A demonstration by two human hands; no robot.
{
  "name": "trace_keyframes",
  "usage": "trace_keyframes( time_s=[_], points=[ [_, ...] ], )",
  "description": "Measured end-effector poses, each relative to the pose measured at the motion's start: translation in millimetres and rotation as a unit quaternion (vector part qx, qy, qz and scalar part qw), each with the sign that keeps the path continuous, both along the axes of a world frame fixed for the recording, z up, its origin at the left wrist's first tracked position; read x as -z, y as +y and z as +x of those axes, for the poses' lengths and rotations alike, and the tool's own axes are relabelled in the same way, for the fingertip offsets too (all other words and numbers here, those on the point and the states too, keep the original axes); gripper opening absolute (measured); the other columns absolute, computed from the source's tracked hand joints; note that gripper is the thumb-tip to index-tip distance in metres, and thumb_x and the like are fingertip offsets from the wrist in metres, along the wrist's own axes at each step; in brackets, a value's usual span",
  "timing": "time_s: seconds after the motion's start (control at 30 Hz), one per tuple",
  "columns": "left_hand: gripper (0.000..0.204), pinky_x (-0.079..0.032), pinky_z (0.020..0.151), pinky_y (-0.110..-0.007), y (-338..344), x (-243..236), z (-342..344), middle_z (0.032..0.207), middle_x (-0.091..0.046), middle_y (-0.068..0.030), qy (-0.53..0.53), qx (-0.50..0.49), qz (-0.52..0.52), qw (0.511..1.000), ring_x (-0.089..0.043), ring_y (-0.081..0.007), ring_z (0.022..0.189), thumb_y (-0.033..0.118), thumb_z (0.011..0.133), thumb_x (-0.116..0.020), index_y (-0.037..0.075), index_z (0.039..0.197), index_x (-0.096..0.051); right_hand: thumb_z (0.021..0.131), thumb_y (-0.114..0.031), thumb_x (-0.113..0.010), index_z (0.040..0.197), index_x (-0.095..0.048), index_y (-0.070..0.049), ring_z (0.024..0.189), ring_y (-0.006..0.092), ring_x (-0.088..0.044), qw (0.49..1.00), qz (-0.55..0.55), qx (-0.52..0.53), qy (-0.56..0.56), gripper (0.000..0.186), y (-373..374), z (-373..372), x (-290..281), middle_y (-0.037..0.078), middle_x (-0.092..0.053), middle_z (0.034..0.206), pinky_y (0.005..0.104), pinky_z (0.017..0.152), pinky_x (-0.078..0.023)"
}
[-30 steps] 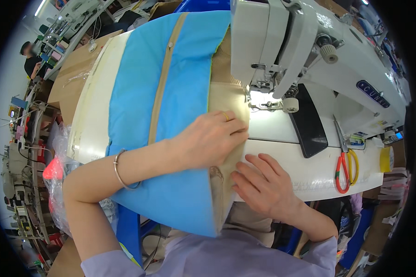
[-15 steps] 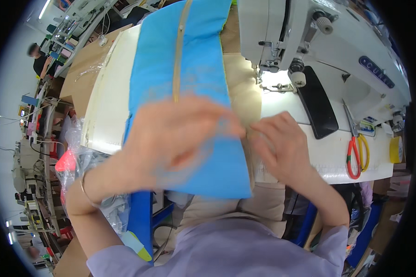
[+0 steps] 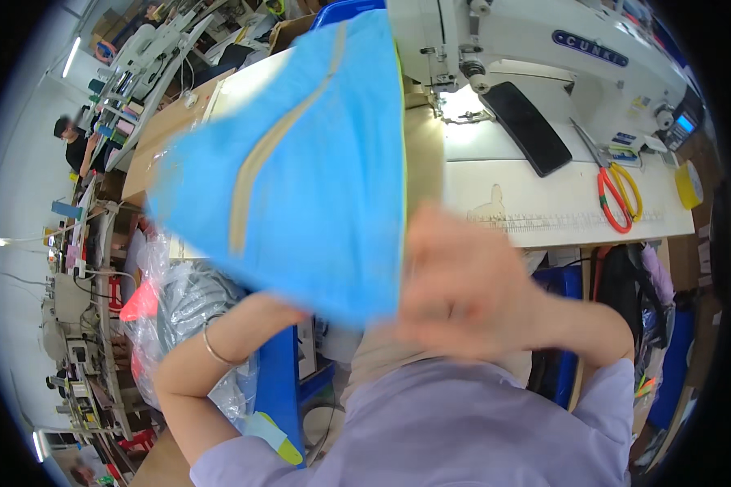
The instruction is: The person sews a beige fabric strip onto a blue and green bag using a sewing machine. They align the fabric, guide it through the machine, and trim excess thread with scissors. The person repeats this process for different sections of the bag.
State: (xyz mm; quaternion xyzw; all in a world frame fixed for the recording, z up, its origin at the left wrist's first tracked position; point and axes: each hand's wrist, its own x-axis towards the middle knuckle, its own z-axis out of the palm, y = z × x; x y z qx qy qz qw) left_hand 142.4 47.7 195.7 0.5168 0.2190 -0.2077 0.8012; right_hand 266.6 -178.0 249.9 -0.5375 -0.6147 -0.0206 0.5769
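A blue fabric panel [image 3: 325, 195] with a tan zipper [image 3: 260, 166] sewn along it is lifted and blurred, left of the sewing machine [image 3: 463, 49]. My right hand [image 3: 471, 288] is at the panel's right edge near its lower corner, fingers curled on it, though smeared by motion. My left hand [image 3: 274, 312] is mostly hidden under the panel's lower edge; its fingers do not show. Yellow-green thread or trim runs along the panel's right side. Below the machine's needle area, the lit presser foot [image 3: 467, 116] stands with no blue fabric under it.
Right of the needle lie a black phone [image 3: 528, 130] and scissors [image 3: 614, 195] with red and yellow handles. A yellow tape roll [image 3: 689, 185] stands at the table's right end. Plastic-wrapped goods [image 3: 195, 304] sit at the left. A person [image 3: 73, 142] is far off at left.
The panel lay flat; now its lower left part is raised and swung leftward. My left hand went from above the panel to beneath it. My right hand moved down and left to its edge.
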Motion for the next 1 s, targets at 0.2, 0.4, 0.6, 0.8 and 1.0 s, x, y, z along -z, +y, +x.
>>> trace_keyframes(
  time_s=[0.2,0.4,0.6,0.8,1.0],
  points=[
    [0.036,-0.057,0.093,-0.033,133.4,-22.6,-10.3,0.121,-0.069,-0.0124,-0.112,-0.247,0.055,0.961,-0.069,-0.0196,0.101,0.014,0.102,-0.05,0.0,0.134,-0.06,0.077,-0.014,-0.065,0.08,-0.065,-0.007,0.091,0.0223,-0.059,0.982,-0.085,-0.125,-0.115,0.007,-38.3,-106.2,100.7,0.005,-0.062,0.094,0.033,0.075,-0.05],
    [0.035,-0.056,0.091,-0.033,154.2,-78.2,0.9,0.119,-0.07,-0.0111,-0.307,-0.333,0.33,0.828,-0.069,-0.0181,0.102,0.01,0.101,-0.051,-0.001,0.133,-0.061,0.079,-0.015,-0.063,0.082,-0.067,-0.006,0.094,0.0212,-0.06,0.936,-0.251,-0.058,-0.24,0.011,-45.6,-113.5,156.4,0.006,-0.064,0.098,0.0328,0.088,-0.049],
    [0.035,-0.05,0.102,-0.042,-42.7,-96.2,28.0,0.124,-0.067,-0.0169,-0.473,0.145,0.66,0.565,-0.065,-0.0304,0.113,-0.003,0.085,-0.061,-0.001,0.12,-0.067,0.088,-0.017,-0.068,0.088,-0.068,-0.008,0.087,0.0215,-0.063,0.974,-0.214,-0.08,0.011,0.009,-35.1,-105.8,173.0,0.007,-0.066,0.094,0.035,0.077,-0.052],
    [0.049,-0.049,0.099,-0.05,-41.8,-4.9,95.8,0.136,-0.057,-0.0202,-0.394,0.108,0.773,0.485,-0.059,-0.0381,0.119,0.011,0.089,-0.064,0.007,0.137,-0.056,0.088,-0.021,-0.075,0.108,-0.066,-0.001,0.095,0.017,-0.064,0.852,-0.253,0.154,0.431,0.03,-54.1,-40.8,182.9,0.01,-0.069,0.105,0.0337,0.079,-0.053],
    [0.054,-0.042,0.106,-0.048,7.1,23.3,117.9,0.138,-0.055,-0.022,-0.311,0.17,0.818,0.453,-0.055,-0.0411,0.122,0.015,0.091,-0.061,0.009,0.144,-0.051,0.09,-0.028,-0.074,0.128,-0.06,0.004,0.112,0.0234,-0.059,0.889,-0.126,0.114,0.426,0.052,-15.3,-17.5,197.1,0.016,-0.064,0.122,0.0373,0.099,-0.046]
  ],
)
